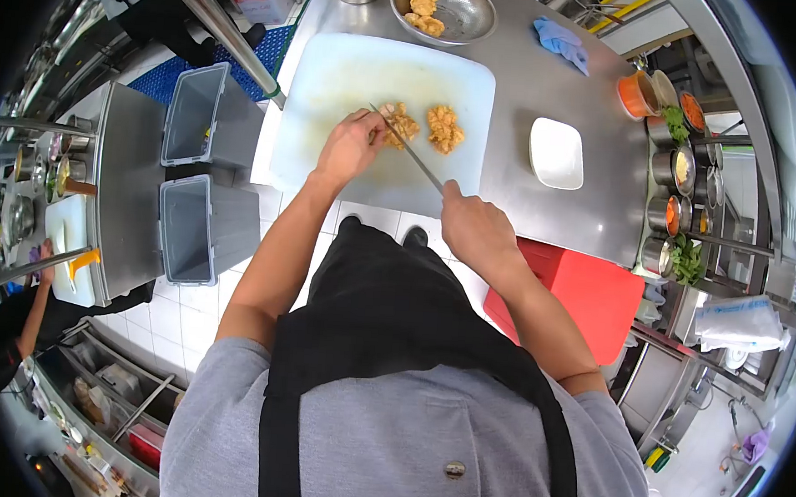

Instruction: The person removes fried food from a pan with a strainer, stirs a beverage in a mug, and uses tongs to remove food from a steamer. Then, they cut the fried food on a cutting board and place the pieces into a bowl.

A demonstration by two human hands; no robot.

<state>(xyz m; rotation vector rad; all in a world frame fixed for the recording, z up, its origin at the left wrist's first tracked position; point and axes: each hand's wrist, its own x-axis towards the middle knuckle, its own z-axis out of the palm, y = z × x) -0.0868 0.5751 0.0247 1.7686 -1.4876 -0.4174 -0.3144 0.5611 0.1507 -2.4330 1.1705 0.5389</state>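
A large white cutting board [336,72] lies on the steel counter with two pieces of golden fried chicken on it. My right hand [475,226] grips the handle of a long knife [413,154], its blade slanting up and left across the left piece of fried chicken [399,123]. At that piece's left edge, my left hand [354,144] has its fingers curled and pressed against the chicken near the blade tip. The second piece of fried chicken [444,129] sits just to the right, untouched by either hand.
Behind the board stands a steel bowl [474,16] with more fried pieces. A white square dish [556,153] and a blue cloth [561,44] lie to the right. Containers of garnish [673,215] line the right edge. Grey bins [190,227] stand left; another person's arm [37,304] shows beyond.
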